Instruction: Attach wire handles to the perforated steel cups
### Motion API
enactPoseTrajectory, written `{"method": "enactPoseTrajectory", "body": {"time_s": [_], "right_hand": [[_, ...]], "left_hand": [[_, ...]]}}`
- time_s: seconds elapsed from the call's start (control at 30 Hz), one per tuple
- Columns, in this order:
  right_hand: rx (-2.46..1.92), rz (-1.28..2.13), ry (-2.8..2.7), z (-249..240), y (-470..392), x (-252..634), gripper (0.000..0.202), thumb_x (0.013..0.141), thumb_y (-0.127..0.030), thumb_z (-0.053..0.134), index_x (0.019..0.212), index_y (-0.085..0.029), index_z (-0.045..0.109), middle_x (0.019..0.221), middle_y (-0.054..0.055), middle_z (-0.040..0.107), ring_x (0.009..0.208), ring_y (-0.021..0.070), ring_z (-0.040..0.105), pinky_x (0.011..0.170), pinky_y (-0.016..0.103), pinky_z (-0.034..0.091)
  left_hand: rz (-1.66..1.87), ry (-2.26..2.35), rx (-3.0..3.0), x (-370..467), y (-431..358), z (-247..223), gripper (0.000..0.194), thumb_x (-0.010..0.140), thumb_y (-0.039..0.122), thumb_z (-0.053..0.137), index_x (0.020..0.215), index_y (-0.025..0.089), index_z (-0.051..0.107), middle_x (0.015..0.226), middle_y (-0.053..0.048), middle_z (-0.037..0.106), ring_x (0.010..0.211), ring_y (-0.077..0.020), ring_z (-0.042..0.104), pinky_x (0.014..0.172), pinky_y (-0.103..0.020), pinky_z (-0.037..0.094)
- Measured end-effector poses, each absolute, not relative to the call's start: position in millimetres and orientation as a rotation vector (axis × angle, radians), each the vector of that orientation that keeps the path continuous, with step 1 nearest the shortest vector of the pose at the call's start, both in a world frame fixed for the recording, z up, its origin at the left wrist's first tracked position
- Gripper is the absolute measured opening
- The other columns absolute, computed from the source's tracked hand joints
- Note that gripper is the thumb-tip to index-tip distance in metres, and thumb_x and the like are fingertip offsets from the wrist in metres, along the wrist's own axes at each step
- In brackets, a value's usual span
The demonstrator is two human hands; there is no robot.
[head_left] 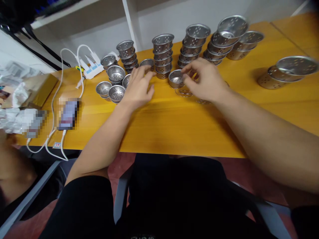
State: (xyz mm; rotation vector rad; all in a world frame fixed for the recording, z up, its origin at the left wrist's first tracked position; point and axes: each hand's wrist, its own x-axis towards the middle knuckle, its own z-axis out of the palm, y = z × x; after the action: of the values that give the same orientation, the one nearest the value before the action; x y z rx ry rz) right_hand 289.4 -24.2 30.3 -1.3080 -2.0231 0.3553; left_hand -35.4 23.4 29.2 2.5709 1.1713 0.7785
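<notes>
My right hand (pixel 203 79) is closed, with thumb and fingertips pinching the rim of a small perforated metal cup (pixel 175 81). Thin wire rings (pixel 184 94) lie on the table just below that hand, partly hidden by it. My left hand (pixel 140 87) holds nothing; its fingers are apart over the small perforated cups. One such cup (pixel 147 63) shows behind its fingertips, and another (pixel 126 80) is partly covered by the hand. To its left several short cups (pixel 117 93) stand in a cluster, some nested.
Tall stacks of perforated cups (pixel 163 56) line the back, with larger ones (pixel 231 30) toward the right. Two nested large cups (pixel 284 71) lean at far right. A phone (pixel 69 114), white cables, and a power strip (pixel 93 70) occupy the left. Another person's arm (pixel 15 166) is at far left.
</notes>
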Motion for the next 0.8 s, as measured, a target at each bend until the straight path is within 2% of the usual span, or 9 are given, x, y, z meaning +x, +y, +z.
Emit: {"method": "enactPoseTrajectory", "body": {"time_s": [0.13, 0.17, 0.3, 0.37, 0.5, 0.6, 0.7, 0.77, 0.8], "right_hand": [[-1.340, 0.282, -2.171, 16.1, -11.0, 299.1, 0.035, 0.117, -0.047, 0.070, 0.138, -0.022, 0.081, 0.152, 0.024, 0.072, 0.132, 0.0435, 0.075, 0.126, 0.064, 0.059], [-1.335, 0.272, -2.196, 13.0, -8.2, 300.7, 0.033, 0.115, -0.044, 0.071, 0.134, -0.020, 0.081, 0.151, 0.024, 0.072, 0.132, 0.0434, 0.075, 0.125, 0.063, 0.060], [-1.256, 0.292, -2.231, 8.1, -3.8, 302.0, 0.016, 0.115, -0.041, 0.071, 0.117, -0.027, 0.079, 0.140, 0.020, 0.076, 0.133, 0.0433, 0.073, 0.124, 0.066, 0.060], [-1.177, 0.342, -2.225, 9.8, -6.1, 298.8, 0.015, 0.114, -0.044, 0.073, 0.114, -0.029, 0.078, 0.136, 0.018, 0.077, 0.131, 0.0439, 0.074, 0.124, 0.069, 0.060], [-0.966, 0.451, -2.199, 16.7, -17.3, 286.1, 0.017, 0.108, -0.054, 0.078, 0.111, -0.037, 0.078, 0.131, 0.011, 0.079, 0.129, 0.0439, 0.075, 0.125, 0.074, 0.059], [-0.867, 0.495, -2.216, 23.5, -26.7, 278.5, 0.014, 0.109, -0.046, 0.074, 0.120, -0.039, 0.079, 0.133, 0.011, 0.079, 0.126, 0.0406, 0.077, 0.119, 0.068, 0.064], [-0.952, 0.380, -2.222, 29.6, -29.9, 281.9, 0.033, 0.108, -0.031, 0.066, 0.140, -0.030, 0.077, 0.141, 0.016, 0.076, 0.118, 0.0372, 0.080, 0.118, 0.062, 0.066], [-1.137, 0.243, -2.272, 31.9, -27.0, 291.4, 0.043, 0.108, -0.028, 0.065, 0.149, -0.019, 0.074, 0.152, 0.023, 0.071, 0.129, 0.0417, 0.079, 0.125, 0.065, 0.061], [-1.238, 0.181, -2.315, 32.2, -24.2, 297.5, 0.045, 0.108, -0.032, 0.067, 0.149, -0.016, 0.075, 0.156, 0.027, 0.069, 0.139, 0.0472, 0.075, 0.127, 0.069, 0.059]], "left_hand": [[0.667, 0.926, 2.600, -6.1, 6.2, 21.5, 0.055, 0.106, 0.046, 0.077, 0.159, 0.032, 0.070, 0.188, -0.013, 0.053, 0.180, -0.0447, 0.044, 0.155, -0.074, 0.030], [0.660, 0.882, 2.596, -1.0, 5.4, 16.4, 0.058, 0.107, 0.049, 0.077, 0.161, 0.031, 0.067, 0.188, -0.015, 0.052, 0.181, -0.0435, 0.044, 0.155, -0.072, 0.032], [0.754, 0.896, 2.522, 6.9, 18.1, -10.2, 0.086, 0.106, 0.058, 0.081, 0.179, 0.029, 0.045, 0.193, -0.019, 0.042, 0.186, -0.0423, 0.038, 0.158, -0.066, 0.029], [0.825, 0.954, 2.462, 5.8, 27.7, -22.1, 0.099, 0.107, 0.063, 0.080, 0.186, 0.028, 0.031, 0.195, -0.021, 0.037, 0.187, -0.0426, 0.036, 0.158, -0.066, 0.029], [0.891, 0.973, 2.346, 2.7, 38.6, -35.6, 0.120, 0.105, 0.075, 0.080, 0.191, 0.029, 0.010, 0.194, -0.026, 0.039, 0.185, -0.0429, 0.043, 0.151, -0.067, 0.041], [0.874, 0.956, 2.298, 2.4, 38.1, -35.9, 0.119, 0.104, 0.074, 0.081, 0.189, 0.027, 0.011, 0.182, -0.026, 0.054, 0.174, -0.0414, 0.059, 0.144, -0.066, 0.050], [0.883, 0.990, 2.276, 3.0, 35.2, -30.5, 0.110, 0.104, 0.068, 0.083, 0.186, 0.027, 0.021, 0.173, -0.023, 0.063, 0.165, -0.0405, 0.066, 0.143, -0.066, 0.053], [0.928, 1.034, 2.268, 2.9, 35.5, -27.9, 0.106, 0.102, 0.064, 0.084, 0.183, 0.028, 0.026, 0.173, -0.023, 0.062, 0.169, -0.0414, 0.062, 0.145, -0.066, 0.049], [0.956, 1.051, 2.265, 2.5, 36.9, -28.0, 0.105, 0.101, 0.062, 0.085, 0.182, 0.028, 0.027, 0.174, -0.023, 0.061, 0.171, -0.0419, 0.059, 0.146, -0.066, 0.047]]}}
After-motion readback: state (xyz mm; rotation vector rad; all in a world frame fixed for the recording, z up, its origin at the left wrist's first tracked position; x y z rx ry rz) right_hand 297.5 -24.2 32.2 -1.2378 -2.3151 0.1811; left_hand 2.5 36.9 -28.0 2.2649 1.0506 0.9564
